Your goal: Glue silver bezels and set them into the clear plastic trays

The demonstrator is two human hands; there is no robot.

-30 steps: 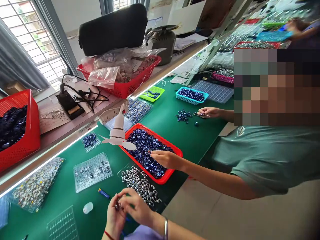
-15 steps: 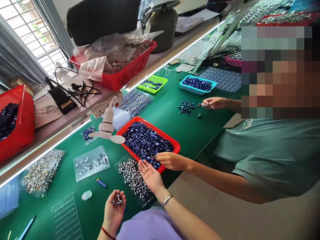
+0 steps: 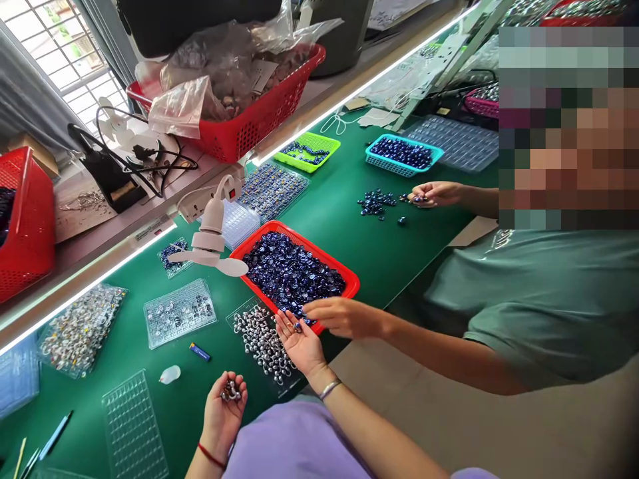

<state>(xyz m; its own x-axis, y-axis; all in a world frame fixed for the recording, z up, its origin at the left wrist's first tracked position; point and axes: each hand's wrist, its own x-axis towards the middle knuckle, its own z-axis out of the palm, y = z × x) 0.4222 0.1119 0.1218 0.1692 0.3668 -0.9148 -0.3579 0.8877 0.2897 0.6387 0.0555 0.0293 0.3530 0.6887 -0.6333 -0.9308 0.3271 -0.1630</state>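
My left hand [image 3: 225,407] is cupped palm up low over the green table [image 3: 349,219], holding a small cluster of silver metal rings [image 3: 230,390]. My right hand [image 3: 298,340] lies open, palm up, at the near edge of the red tray [image 3: 351,282] full of dark blue glass stones [image 3: 292,271]. A few blue stones [image 3: 294,326] rest on my right palm. A co-worker's hand [image 3: 339,315] in a green shirt hovers right beside my palm, fingertips almost touching it. A pile of silver rings [image 3: 262,340] lies on a clear sheet just left of my right hand.
A small white fan [image 3: 210,245] stands left of the red tray. Clear blister trays [image 3: 180,313] with set pieces, a glue bottle [image 3: 170,374] and a blue tube [image 3: 200,351] lie to the left. The co-worker's other hand [image 3: 436,193] sorts loose stones [image 3: 375,201] farther back. Red baskets [image 3: 249,120] sit on the shelf.
My right hand left my left hand and stretched out palm up to the red tray. The co-worker's hand moved from the stones to my palm, and stones now lie on it.
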